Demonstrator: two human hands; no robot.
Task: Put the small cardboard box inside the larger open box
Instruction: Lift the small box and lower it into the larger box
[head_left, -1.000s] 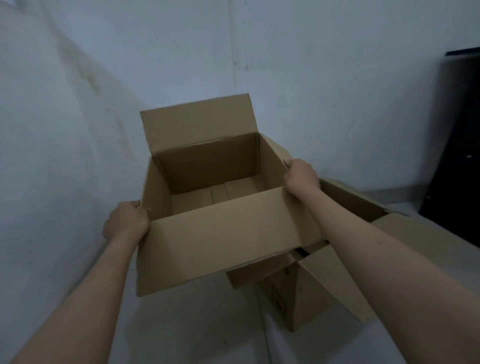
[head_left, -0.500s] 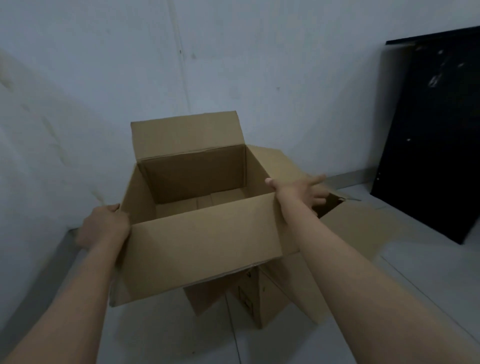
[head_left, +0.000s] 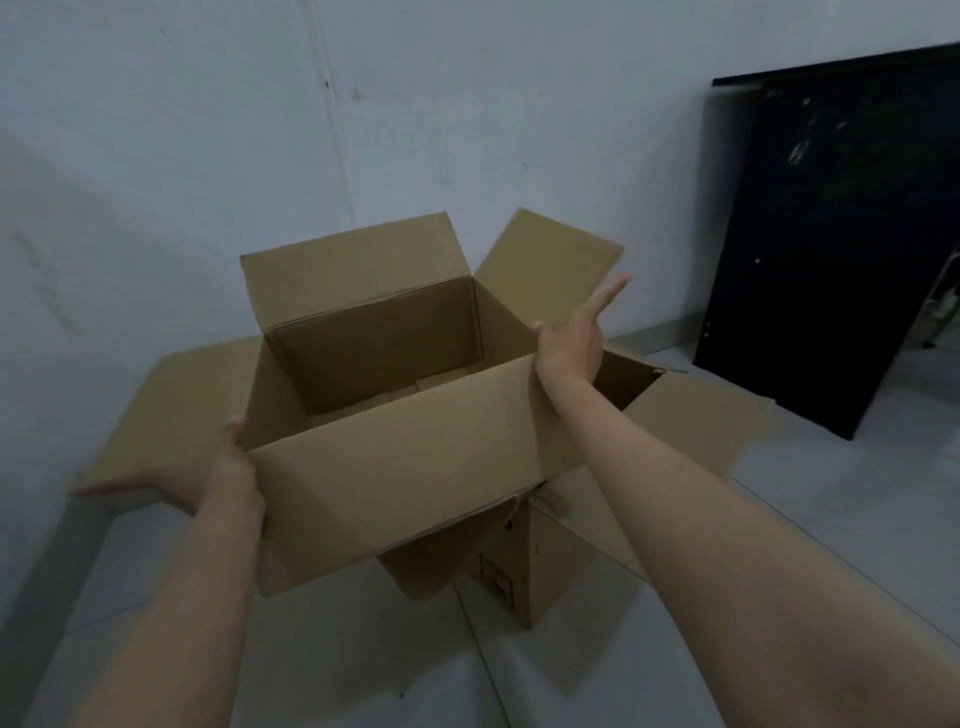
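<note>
**Small box held over the mouth of the larger open box**

The small cardboard box (head_left: 395, 457), open at the top and empty, is shown suspended above the larger open box (head_left: 540, 561), which stands on the pale floor (head_left: 649, 649) and is largely hidden beneath it. Of the larger box only a near corner with a printed mark, part of its dark opening at the right and its outspread right flap (head_left: 696, 421) are seen. The small box is not yet inside; whether its underside touches the larger box's rim cannot be told.

The left hand (head_left: 208, 480) is laid open against the left side, fingers spread flat under the lowered left flap (head_left: 171, 415) and thumb hooked over the near left corner, so the wall is supported rather than pinched. The right hand (head_left: 574, 340) is likewise flat and open, palm pressed to the right wall near the top edge, fingers extended along the raised right flap (head_left: 550, 265). Nothing is clasped by either hand: the box is judged to be held by opposed pressure of the two palms, an arrangement that keeps it level and leaves its base free to be lowered.

The far flap (head_left: 353, 267) stands upright toward the white wall (head_left: 467, 104). A dark panel (head_left: 831, 234) leans at the far right, well apart.
</note>
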